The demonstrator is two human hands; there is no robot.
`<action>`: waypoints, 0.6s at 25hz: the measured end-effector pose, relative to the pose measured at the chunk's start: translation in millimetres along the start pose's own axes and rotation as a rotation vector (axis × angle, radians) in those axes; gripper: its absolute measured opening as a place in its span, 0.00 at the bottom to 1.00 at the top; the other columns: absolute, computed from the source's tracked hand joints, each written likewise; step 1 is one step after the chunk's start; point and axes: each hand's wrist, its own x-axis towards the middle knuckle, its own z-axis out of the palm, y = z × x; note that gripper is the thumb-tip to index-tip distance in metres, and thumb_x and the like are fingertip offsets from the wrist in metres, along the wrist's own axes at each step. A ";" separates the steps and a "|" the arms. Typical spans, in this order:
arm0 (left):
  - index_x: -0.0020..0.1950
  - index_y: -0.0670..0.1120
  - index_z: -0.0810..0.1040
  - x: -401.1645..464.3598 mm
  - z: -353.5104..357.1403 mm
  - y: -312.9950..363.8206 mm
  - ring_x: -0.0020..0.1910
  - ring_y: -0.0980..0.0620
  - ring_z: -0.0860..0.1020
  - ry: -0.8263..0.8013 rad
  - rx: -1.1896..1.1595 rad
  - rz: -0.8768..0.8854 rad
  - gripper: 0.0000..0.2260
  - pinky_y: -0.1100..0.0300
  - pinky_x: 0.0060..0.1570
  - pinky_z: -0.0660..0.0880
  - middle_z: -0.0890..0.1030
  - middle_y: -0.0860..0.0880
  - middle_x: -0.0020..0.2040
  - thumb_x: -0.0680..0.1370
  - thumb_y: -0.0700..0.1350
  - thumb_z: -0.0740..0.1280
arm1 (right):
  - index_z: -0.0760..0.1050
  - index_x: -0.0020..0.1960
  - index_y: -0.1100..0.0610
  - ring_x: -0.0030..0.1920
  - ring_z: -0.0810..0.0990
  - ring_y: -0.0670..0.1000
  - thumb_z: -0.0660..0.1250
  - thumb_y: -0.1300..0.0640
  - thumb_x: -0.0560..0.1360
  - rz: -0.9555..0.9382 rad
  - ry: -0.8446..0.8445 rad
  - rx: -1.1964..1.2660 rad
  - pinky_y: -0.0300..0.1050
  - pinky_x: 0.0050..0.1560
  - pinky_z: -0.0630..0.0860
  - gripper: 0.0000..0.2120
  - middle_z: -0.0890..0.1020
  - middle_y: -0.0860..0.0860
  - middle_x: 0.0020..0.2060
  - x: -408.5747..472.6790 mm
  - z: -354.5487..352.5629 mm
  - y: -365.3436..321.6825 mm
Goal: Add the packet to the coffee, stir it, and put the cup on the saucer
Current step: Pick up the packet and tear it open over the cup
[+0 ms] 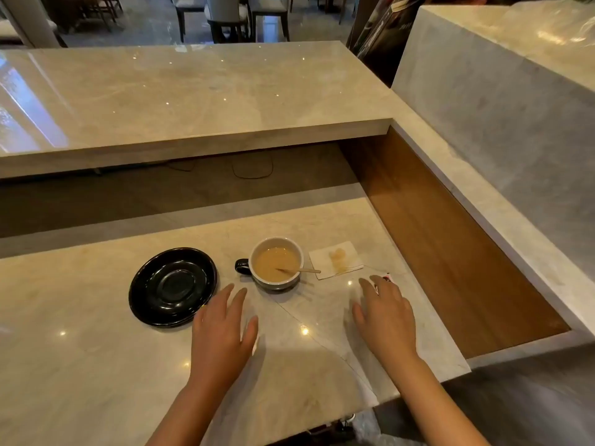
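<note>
The packet (387, 278) peeks out just beyond the right hand (386, 317), its spread fingers covering it; the left hand (222, 329), fingers apart, hovers beside the saucer (172, 286) near the coffee cup (277, 263).

cup (277, 263) beside empty black saucer (173, 286)

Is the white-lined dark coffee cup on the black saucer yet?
No. The dark cup stands on the marble counter right of the empty black saucer, wooden stirrer inside.
</note>
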 end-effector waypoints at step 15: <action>0.70 0.45 0.67 -14.9 43.4 -15.1 0.71 0.42 0.60 -0.121 0.111 -0.092 0.27 0.37 0.65 0.55 0.65 0.40 0.71 0.75 0.57 0.52 | 0.75 0.58 0.58 0.57 0.74 0.58 0.71 0.58 0.70 0.334 -0.027 0.107 0.54 0.54 0.72 0.18 0.78 0.57 0.58 17.4 18.2 39.1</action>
